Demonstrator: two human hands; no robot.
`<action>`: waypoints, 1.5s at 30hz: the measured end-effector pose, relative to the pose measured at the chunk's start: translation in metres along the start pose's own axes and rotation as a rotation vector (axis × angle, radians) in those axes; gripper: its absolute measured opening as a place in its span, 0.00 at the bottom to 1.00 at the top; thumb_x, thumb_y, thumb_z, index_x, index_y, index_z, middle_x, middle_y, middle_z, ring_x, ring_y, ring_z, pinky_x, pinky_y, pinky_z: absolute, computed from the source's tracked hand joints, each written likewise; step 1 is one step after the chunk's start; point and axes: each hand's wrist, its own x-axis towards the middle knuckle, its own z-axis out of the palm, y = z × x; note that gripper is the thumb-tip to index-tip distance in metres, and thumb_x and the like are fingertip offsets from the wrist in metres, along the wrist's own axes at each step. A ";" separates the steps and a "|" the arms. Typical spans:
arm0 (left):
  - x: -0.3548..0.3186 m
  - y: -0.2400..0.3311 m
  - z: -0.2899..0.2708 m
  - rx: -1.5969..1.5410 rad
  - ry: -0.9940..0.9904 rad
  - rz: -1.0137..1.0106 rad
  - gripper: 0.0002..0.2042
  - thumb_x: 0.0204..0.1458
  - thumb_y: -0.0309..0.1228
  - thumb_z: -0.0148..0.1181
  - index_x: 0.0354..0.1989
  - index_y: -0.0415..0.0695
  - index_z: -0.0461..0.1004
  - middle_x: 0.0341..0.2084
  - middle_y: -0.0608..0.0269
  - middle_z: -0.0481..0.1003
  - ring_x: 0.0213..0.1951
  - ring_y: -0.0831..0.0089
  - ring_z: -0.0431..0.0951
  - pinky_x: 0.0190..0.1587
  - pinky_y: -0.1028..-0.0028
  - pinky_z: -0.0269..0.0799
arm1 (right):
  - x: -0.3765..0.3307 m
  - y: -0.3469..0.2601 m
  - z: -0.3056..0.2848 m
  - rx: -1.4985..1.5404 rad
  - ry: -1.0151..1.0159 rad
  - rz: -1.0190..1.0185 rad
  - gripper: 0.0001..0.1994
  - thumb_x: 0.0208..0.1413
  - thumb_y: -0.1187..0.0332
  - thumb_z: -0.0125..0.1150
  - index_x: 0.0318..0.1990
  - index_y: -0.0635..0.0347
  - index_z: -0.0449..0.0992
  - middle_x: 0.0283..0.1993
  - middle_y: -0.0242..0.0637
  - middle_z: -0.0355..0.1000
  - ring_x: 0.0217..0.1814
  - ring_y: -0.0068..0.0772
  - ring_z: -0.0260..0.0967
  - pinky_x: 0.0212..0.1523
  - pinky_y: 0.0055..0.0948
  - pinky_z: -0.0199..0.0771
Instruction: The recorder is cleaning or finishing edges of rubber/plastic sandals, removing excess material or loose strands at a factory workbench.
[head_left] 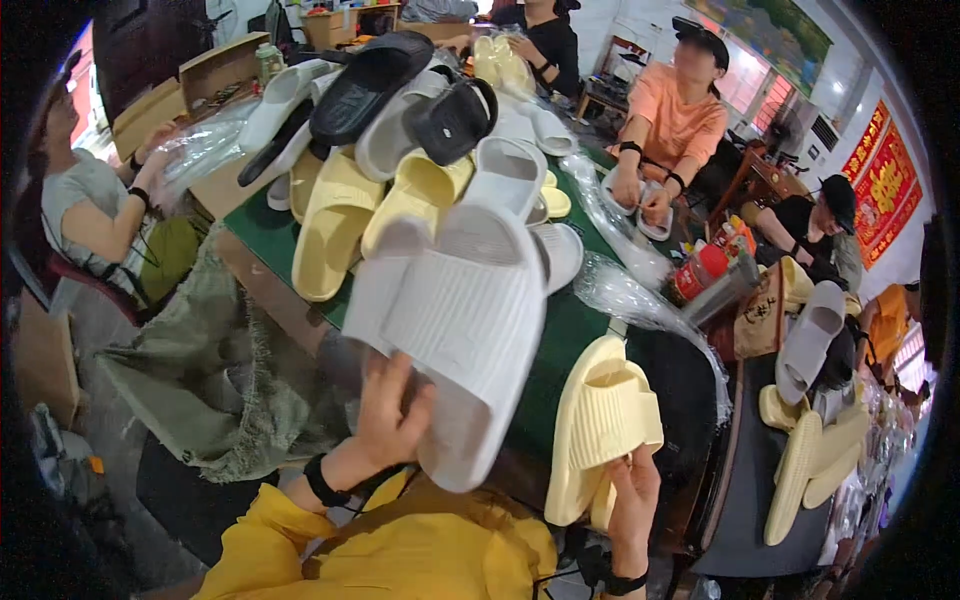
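My left hand is closed at the lower left edge of a pair of light grey slide sandals, its thumb against the nearer one. The pair is tilted above the table and slightly smeared by motion. Low at the right, my right hand grips a pair of pale yellow ribbed slides, its fingers partly hidden by them. Beyond the grey pair lies a heap of slides: yellow ones, a large black one, a smaller black one and more grey ones.
The slides are piled on a green-topped table. Clear plastic bags and a red-lidded jar are along its right side. More slides lie on a dark surface at right. Several people sit around, one in an orange shirt handling grey slides.
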 end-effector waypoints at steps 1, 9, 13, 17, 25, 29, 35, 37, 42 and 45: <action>0.001 -0.012 -0.011 0.106 0.073 -0.005 0.28 0.53 0.26 0.57 0.62 0.27 0.61 0.47 0.36 0.68 0.43 0.42 0.69 0.50 0.53 0.64 | 0.002 0.006 0.004 -0.086 -0.038 0.031 0.22 0.59 0.75 0.55 0.61 0.70 0.66 0.58 0.38 0.69 0.61 0.31 0.64 0.62 0.28 0.59; 0.041 -0.098 -0.083 0.009 0.442 -0.437 0.30 0.59 0.26 0.51 0.70 0.33 0.53 0.67 0.46 0.59 0.66 0.53 0.61 0.65 0.66 0.55 | 0.016 0.058 0.009 -0.354 -0.102 0.051 0.30 0.54 0.76 0.60 0.66 0.63 0.64 0.61 0.45 0.62 0.62 0.42 0.60 0.63 0.31 0.57; 0.018 -0.181 -0.125 0.230 0.414 -0.508 0.30 0.59 0.28 0.47 0.71 0.36 0.53 0.65 0.48 0.61 0.62 0.56 0.64 0.64 0.67 0.57 | 0.016 0.061 0.014 -0.260 -0.103 -0.059 0.29 0.54 0.77 0.60 0.66 0.60 0.66 0.50 0.36 0.62 0.48 0.32 0.59 0.55 0.25 0.61; 0.024 -0.201 -0.144 0.356 0.242 -0.715 0.29 0.58 0.30 0.48 0.68 0.34 0.56 0.55 0.42 0.67 0.56 0.52 0.68 0.59 0.62 0.62 | 0.016 0.058 0.016 -0.267 -0.086 -0.046 0.29 0.54 0.78 0.59 0.66 0.59 0.67 0.52 0.36 0.63 0.50 0.32 0.60 0.57 0.24 0.60; 0.040 -0.239 -0.157 0.384 0.365 -0.485 0.26 0.57 0.28 0.49 0.65 0.33 0.61 0.42 0.48 0.68 0.44 0.56 0.70 0.50 0.64 0.65 | 0.014 0.065 0.015 -0.304 -0.087 -0.019 0.30 0.53 0.80 0.57 0.66 0.60 0.66 0.59 0.42 0.63 0.59 0.37 0.60 0.58 0.27 0.60; 0.065 -0.223 -0.157 0.390 0.453 -0.391 0.26 0.57 0.28 0.50 0.66 0.34 0.61 0.39 0.52 0.66 0.40 0.60 0.67 0.47 0.68 0.65 | 0.014 0.063 0.016 -0.288 -0.071 -0.045 0.30 0.53 0.80 0.58 0.66 0.60 0.66 0.60 0.42 0.63 0.61 0.38 0.59 0.59 0.28 0.59; 0.135 -0.214 -0.167 0.489 0.541 -0.306 0.26 0.57 0.28 0.50 0.66 0.33 0.61 0.42 0.49 0.65 0.40 0.60 0.66 0.47 0.66 0.64 | 0.016 0.065 0.017 -0.275 -0.073 -0.058 0.29 0.53 0.80 0.58 0.66 0.60 0.66 0.61 0.45 0.62 0.66 0.42 0.57 0.66 0.31 0.55; 0.160 -0.216 -0.168 0.508 0.570 -0.237 0.26 0.58 0.29 0.50 0.65 0.33 0.61 0.47 0.46 0.67 0.45 0.56 0.68 0.52 0.65 0.64 | 0.016 0.062 0.018 -0.291 -0.069 -0.062 0.29 0.53 0.80 0.58 0.66 0.61 0.66 0.63 0.47 0.61 0.68 0.43 0.56 0.68 0.32 0.52; 0.225 -0.162 -0.141 0.443 0.559 -0.004 0.24 0.59 0.29 0.52 0.64 0.32 0.63 0.54 0.44 0.69 0.56 0.53 0.68 0.59 0.66 0.63 | 0.012 0.057 0.021 -0.279 -0.058 0.027 0.29 0.52 0.81 0.58 0.65 0.61 0.66 0.65 0.48 0.60 0.70 0.44 0.54 0.69 0.33 0.50; 0.266 -0.113 -0.111 0.428 0.484 0.189 0.26 0.56 0.26 0.54 0.64 0.32 0.63 0.48 0.43 0.70 0.44 0.54 0.73 0.47 0.65 0.69 | 0.011 0.063 0.019 -0.257 -0.042 -0.146 0.30 0.53 0.82 0.57 0.66 0.60 0.66 0.65 0.47 0.60 0.70 0.44 0.54 0.68 0.32 0.50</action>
